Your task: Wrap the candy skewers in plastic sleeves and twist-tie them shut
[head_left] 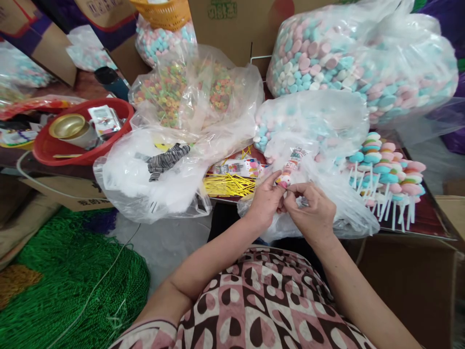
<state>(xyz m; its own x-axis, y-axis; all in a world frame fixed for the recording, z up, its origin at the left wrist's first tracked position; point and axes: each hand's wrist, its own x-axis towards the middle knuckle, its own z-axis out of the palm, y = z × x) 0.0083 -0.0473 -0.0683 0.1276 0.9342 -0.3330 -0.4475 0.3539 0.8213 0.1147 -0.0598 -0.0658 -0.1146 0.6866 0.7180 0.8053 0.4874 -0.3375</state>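
Note:
My left hand (267, 199) is closed around the lower end of a small printed candy package (292, 166), which points up and away from me. Beside it, my right hand (308, 206) pinches at the package's bottom end; what lies between its fingertips is too small to tell. Both hands nearly touch, above a clear plastic bag (345, 215). Left of them lie yellow twist ties (230, 185) and flat printed wrappers (236, 167). On the right, marshmallow sticks (387, 169) are piled with white sticks toward me.
Large bags of marshmallows (316, 53) stand behind. Ring candies (163, 94) fill a bag at back left. A white bag (127, 174) holds dark striped pieces. Further left is a red basin (43, 148); green cord (72, 271) lies below.

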